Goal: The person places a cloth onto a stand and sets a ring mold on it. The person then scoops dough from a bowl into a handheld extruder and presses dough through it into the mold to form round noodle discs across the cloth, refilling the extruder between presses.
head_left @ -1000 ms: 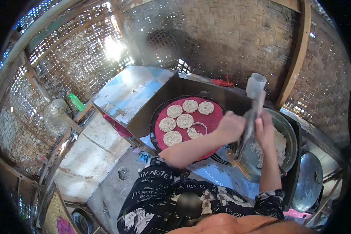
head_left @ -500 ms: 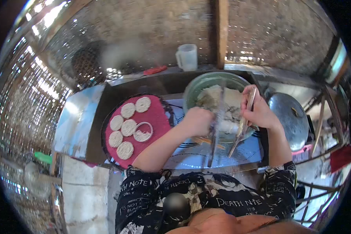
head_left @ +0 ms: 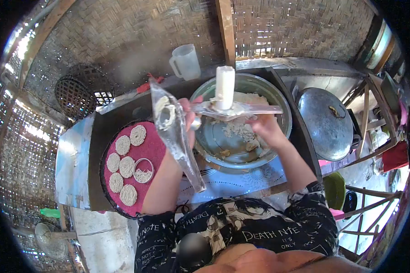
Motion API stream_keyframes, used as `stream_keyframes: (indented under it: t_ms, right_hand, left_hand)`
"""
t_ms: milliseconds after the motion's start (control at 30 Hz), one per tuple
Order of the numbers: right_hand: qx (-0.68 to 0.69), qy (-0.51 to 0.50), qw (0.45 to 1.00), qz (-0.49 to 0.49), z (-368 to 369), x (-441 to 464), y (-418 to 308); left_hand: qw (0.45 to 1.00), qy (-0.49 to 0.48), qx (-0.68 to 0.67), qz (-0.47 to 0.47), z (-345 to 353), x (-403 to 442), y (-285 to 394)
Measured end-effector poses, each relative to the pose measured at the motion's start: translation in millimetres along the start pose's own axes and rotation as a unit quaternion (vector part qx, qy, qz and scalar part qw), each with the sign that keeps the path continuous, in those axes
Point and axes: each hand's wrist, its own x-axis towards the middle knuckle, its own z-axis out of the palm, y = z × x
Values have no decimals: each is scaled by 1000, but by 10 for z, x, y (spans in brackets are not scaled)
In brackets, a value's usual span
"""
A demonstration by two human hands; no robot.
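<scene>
My left hand [head_left: 188, 119] is closed around a long press piece [head_left: 180, 148] that has a dough-smeared hole and slants down toward me. My right hand [head_left: 268, 129] grips the end of a second long piece with a white cylinder [head_left: 225, 86] standing up from it. This piece lies crosswise over a green basin [head_left: 241, 164], its left end close to my left hand. White dough [head_left: 256, 100] and crumbs lie in the basin. On the left, several noodle-like discs [head_left: 128, 194] and a ring [head_left: 143, 182] with strands inside rest on a pink cloth [head_left: 151, 142] on a round tray.
Behind the basin stand a clear jug [head_left: 187, 63] and a red item [head_left: 149, 84]. A large metal lid [head_left: 325, 125] is to the right. The dark edge [head_left: 300, 132] of the work surface runs beside the basin. Woven baskets [head_left: 75, 98] hang at the back left.
The view has swung right. The two press pieces, upright over the basin before, have been turned: one now lies crosswise with its cylinder up, the other tilts at the left. Both hands keep their hold.
</scene>
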Motion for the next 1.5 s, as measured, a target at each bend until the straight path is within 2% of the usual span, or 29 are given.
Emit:
stream_keyframes:
  t_ms: [33, 67, 100, 167, 200, 300, 400, 500, 600, 700, 800, 900, 1133, 1167, 1200, 1267, 1367, 1400, 1433, 1467, 1500]
  right_hand:
    - [-228, -72, 969, 63, -119, 14, 110]
    - [-442, -143, 877, 122, -229, 31, 196]
    - [-628, -209, 730, 173, -328, 40, 286]
    - [-679, -304, 610, 271, -458, 24, 490]
    - [-697, -348, 542, 314, -511, 39, 546]
    - [-744, -366, 526, 189, -700, 225, 261]
    - [-765, -429, 445, 182, -825, 444, 125]
    - [-760, -410, 497, 84, -939, 353, 293]
    - [-766, -422, 473, 106, -968, 243, 567]
    - [-729, -443, 510, 108, -976, 248, 424]
    - [-699, -506, 481, 152, -900, 264, 309]
    - [-689, -505, 503, 135, -886, 194, 396]
    - [-646, -538, 506, 193, -627, 184, 132]
    - [-647, -537, 506, 193, -616, 157, 132]
    - [-648, -535, 507, 192, -607, 148, 126]
    - [-645, -503, 528, 229, -619, 171, 82]
    - [-591, -487, 578, 282, -679, 353, -172]
    - [-565, -486, 596, 298, -727, 419, -262]
    - [-494, -492, 660, 280, -868, 426, -272]
    - [-447, -493, 697, 266, -924, 456, -351]
    - [-399, -495, 730, 250, -950, 485, -475]
  left_hand:
    - [1000, 11, 7, -17, 66, 29, 149]
    - [999, 22, 14, -33, 99, 56, 241]
    - [999, 7, 32, 7, 33, 67, 203]
    - [994, 37, -28, -98, -119, 14, 294]
    - [992, 51, 2, -117, -164, -15, 318]
    - [975, 68, 174, -120, -216, -65, 406]
    - [951, 9, 307, -47, -498, -108, 448]
    - [947, 10, 320, -25, -547, -129, 521]
    - [957, 29, 285, -36, -466, -97, 550]
    - [961, 32, 271, -43, -405, -90, 554]
    - [962, 31, 267, -47, -380, -66, 559]
    - [963, 30, 262, -52, -345, -55, 566]
    - [960, 20, 267, -86, -334, -112, 572]
    - [951, 9, 304, -62, -247, -89, 605]
    - [956, 41, 266, -117, -261, -105, 616]
    - [950, 78, 237, -189, -297, -118, 624]
    - [903, 33, 384, -190, -143, -44, 679]
    - [905, 40, 354, -232, -311, -84, 586]
    - [905, 50, 323, -273, -478, -125, 494]
    - [901, 61, 293, -314, -644, -166, 402]
    - [889, 0, 345, -301, -645, -144, 418]
